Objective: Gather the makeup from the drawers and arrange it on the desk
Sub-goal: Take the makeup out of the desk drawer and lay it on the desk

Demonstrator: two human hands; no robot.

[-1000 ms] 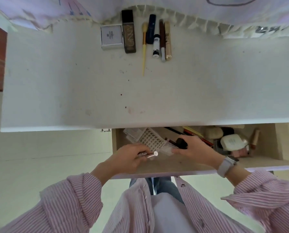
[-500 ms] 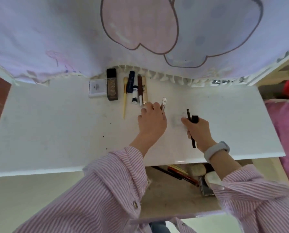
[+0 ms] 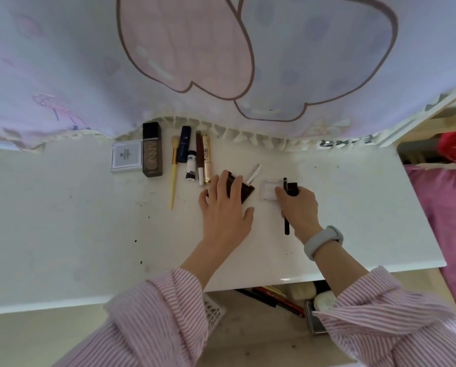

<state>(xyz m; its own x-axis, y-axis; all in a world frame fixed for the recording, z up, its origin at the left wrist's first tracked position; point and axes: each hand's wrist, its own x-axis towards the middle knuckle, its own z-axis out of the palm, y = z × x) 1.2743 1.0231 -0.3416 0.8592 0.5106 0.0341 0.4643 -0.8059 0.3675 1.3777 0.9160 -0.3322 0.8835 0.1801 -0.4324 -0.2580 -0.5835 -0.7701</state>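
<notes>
A row of makeup lies at the back of the white desk (image 3: pixel 62 221): a white compact (image 3: pixel 126 157), a dark palette (image 3: pixel 152 149), a yellow brush (image 3: pixel 174 170), a blue tube (image 3: pixel 183 144), a white tube (image 3: pixel 191 168), a brown pencil (image 3: pixel 200 157) and a gold tube (image 3: pixel 207 157). My left hand (image 3: pixel 225 207) rests with straight fingers on a dark flat compact (image 3: pixel 245 190); a silver stick (image 3: pixel 254 174) lies just beyond it. My right hand (image 3: pixel 298 205) grips a thin black pencil (image 3: pixel 286 226) and a small black item (image 3: pixel 292 189), touching a clear case (image 3: pixel 269 190).
A printed curtain (image 3: pixel 221 62) hangs along the desk's back edge. Below the desk front, the open drawer (image 3: pixel 248 327) holds pencils (image 3: pixel 274 300), a sticker sheet (image 3: pixel 213 312) and other cosmetics. Pink fabric (image 3: pixel 449 207) lies to the right.
Both hands came up from the drawer to the desk. The left hand set down the silver stick and dark compact; the right hand lowered the clear case while keeping the black pencil.
</notes>
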